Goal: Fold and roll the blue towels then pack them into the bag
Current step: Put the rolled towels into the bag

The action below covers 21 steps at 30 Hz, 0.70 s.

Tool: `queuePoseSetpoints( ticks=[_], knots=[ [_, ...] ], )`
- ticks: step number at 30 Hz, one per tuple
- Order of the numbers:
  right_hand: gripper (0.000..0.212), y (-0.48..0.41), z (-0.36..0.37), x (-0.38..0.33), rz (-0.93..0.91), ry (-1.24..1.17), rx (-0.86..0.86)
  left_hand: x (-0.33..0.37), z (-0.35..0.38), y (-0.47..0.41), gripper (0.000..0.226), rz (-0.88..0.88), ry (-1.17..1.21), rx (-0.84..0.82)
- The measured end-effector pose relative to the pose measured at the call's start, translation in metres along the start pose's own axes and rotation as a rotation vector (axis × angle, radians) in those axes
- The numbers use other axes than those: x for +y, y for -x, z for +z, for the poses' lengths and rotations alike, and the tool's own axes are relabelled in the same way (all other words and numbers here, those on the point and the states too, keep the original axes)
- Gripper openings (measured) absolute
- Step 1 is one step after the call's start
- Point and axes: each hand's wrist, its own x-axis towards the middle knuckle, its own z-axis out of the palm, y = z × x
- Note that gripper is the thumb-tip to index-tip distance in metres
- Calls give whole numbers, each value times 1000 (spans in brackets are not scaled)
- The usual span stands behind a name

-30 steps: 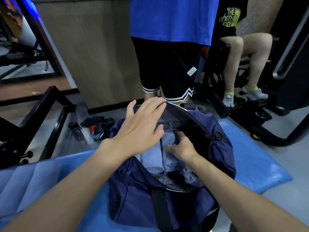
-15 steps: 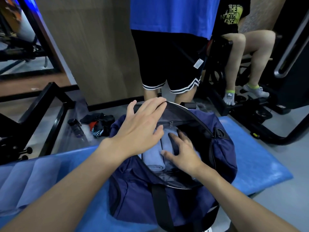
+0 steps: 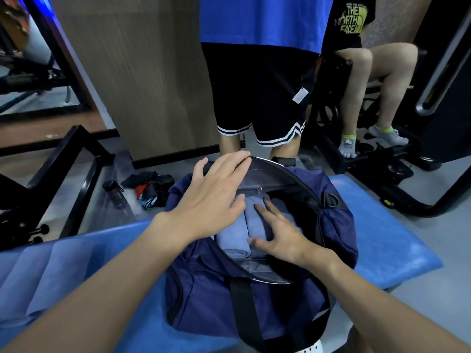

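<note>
My R hand point(image 3: 283, 238) spread flat on rolled towels point(image 3: 233, 238), mid-frame in bag point(image 3: 209, 296); L hand point(image 3: 211, 197) spread at flap point(image 3: 270, 174). Towels soft, light, springy: I'd press tops.

A navy bag point(image 3: 204, 289) of matt woven cloth, its black strap point(image 3: 239, 301) a coarser webbing and its grey lining point(image 3: 275, 171) smooth with a faint sheen, holds rolled towels point(image 3: 233, 235) of soft, matt pale-blue cloth. The blue counter point(image 3: 382, 238) beneath has a smooth, lightly glossy padded cover. Behind, a wall panel point(image 3: 153, 72) shows matt wood grain. A black metal frame point(image 3: 88, 182) gleams, and a dark bottle point(image 3: 116, 196) on the smooth grey floor point(image 3: 438, 301) looks like translucent plastic.
</note>
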Motion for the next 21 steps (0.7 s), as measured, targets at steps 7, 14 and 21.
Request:
queuePoseSetpoints(
  ticks=[7,14,21],
  knots=[
    [90,14,-9,-12,-58,52,53,-5,1,10,63,-25,6,-28],
    [67,36,-8,-59,-198,44,175,-13,-10,51,62,-109,124,26],
    [38,48,20,-143,-403,-101,176,-56,-21,123,61,-371,205,149]
  ],
)
